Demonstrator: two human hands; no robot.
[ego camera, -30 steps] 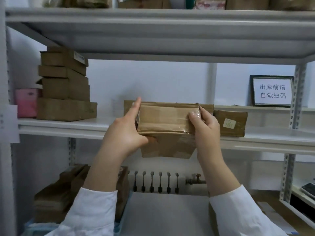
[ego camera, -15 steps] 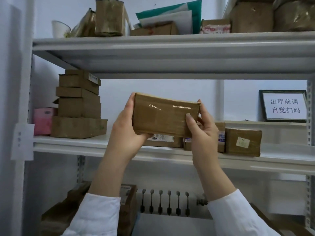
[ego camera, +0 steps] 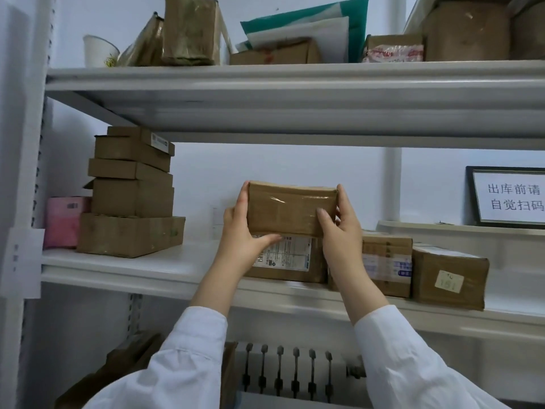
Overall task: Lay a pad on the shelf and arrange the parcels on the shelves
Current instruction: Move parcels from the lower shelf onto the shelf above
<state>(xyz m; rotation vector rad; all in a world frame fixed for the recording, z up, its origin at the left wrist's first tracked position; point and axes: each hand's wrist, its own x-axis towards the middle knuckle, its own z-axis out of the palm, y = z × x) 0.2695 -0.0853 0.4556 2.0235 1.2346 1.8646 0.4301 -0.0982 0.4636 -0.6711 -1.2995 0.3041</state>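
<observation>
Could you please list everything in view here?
taped parcel: one, brown, held just above labelled parcel
labelled parcel: one, brown, middle shelf
neighbouring parcels: two, brown, right of it
box stack: one, brown, middle shelf left
pink parcel: one, pink, left of stack
framed sign: one, white, far right
cup: one, white, top shelf left
flat mailers: two, green, white, top shelf
top parcels: several, brown, top shelf
left hand, right hand: one each, gripping taped parcel's ends

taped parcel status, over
Left hand, right hand grip taped parcel by its ends. On or just above labelled box, middle shelf. Nothing in the way.
</observation>
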